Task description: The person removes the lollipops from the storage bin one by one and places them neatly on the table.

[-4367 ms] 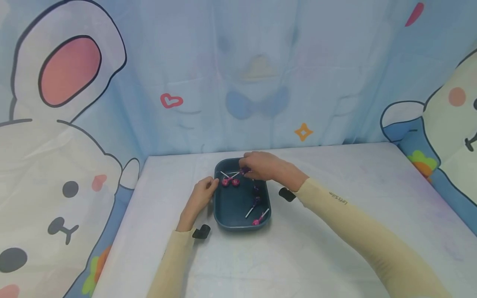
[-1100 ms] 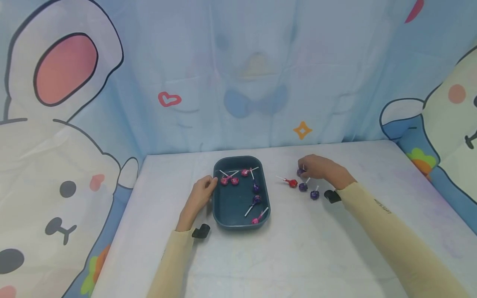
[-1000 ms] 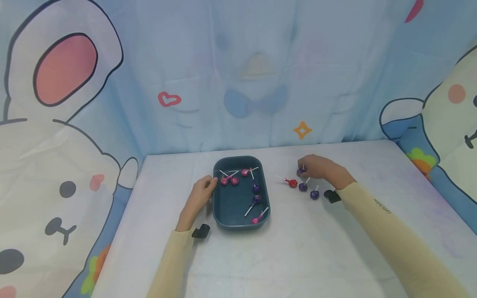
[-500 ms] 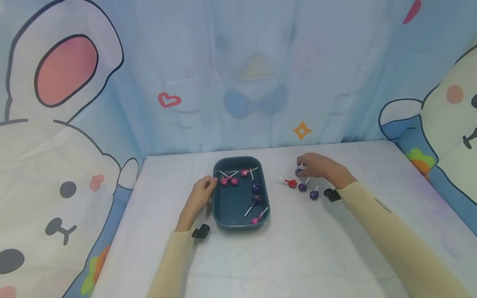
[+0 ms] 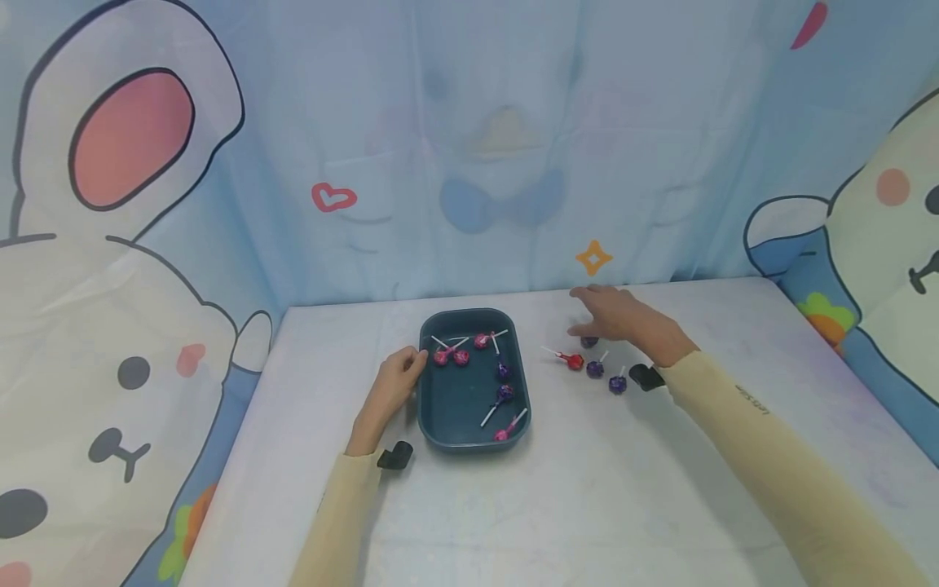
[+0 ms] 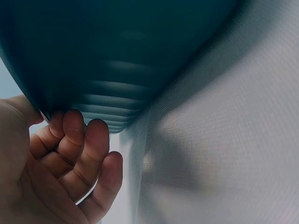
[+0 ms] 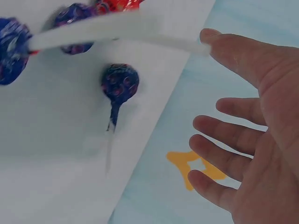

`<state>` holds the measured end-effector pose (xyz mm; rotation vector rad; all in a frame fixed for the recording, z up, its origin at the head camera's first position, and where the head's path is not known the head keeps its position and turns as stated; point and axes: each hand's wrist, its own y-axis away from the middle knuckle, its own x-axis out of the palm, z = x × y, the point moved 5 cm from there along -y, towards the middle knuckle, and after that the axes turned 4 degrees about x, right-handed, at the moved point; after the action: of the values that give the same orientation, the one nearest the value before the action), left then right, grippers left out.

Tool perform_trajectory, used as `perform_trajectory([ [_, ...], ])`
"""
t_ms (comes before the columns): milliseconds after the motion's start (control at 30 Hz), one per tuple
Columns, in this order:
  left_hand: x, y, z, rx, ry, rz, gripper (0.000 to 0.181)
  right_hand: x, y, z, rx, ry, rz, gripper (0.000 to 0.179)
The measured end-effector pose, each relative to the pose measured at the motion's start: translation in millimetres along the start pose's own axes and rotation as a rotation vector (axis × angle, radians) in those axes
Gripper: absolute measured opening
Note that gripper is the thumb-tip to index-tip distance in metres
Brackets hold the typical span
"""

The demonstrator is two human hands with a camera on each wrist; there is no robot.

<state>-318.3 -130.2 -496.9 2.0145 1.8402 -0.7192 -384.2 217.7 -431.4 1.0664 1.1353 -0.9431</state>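
Observation:
My left hand [image 5: 394, 385] holds the left rim of a dark teal tray [image 5: 458, 420]; in the left wrist view the fingers [image 6: 97, 140] curl against the tray's outer wall [image 6: 112, 65]. Inside lie several wrapped lollipops: pink ones such as this lollipop [image 5: 460, 357], and a purple lollipop [image 5: 504, 393]. To the right, my right hand [image 5: 623, 316] is spread, holding nothing, over a partly hidden purple lollipop [image 5: 589, 342]. The right wrist view shows straight fingers [image 7: 224, 154] apart from a purple lollipop [image 7: 120, 84].
Beside the right hand lie a red lollipop [image 5: 575, 361], a purple lollipop [image 5: 595, 369] and another purple lollipop [image 5: 618, 384] on the white-covered table [image 5: 587, 505]. A blue cartoon curtain [image 5: 499, 163] hangs behind the table's back edge.
The right hand went from the tray's far end to the lollipops on the right. Since half a second ago its fingers have spread and risen slightly off the purple lollipop. The left hand stays put.

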Motion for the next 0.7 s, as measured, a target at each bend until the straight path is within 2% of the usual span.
perform_trajectory([
  [233, -0.1, -0.2, 0.9, -0.001, -0.010, 0.000, 0.031, -1.6, -1.9, 12.0, -0.010, 0.017, 0.015, 0.074],
  [567, -0.1, -0.8, 0.9, -0.010, -0.006, 0.001, 0.030, -14.6, 4.1, 43.9, -0.135, 0.033, -0.022, 0.073],
  [700, 0.3, -1.3, 2.2, -0.008, 0.003, 0.001, 0.030, -21.0, 9.3, 60.9, -0.156, 0.038, -0.024, 0.072],
])
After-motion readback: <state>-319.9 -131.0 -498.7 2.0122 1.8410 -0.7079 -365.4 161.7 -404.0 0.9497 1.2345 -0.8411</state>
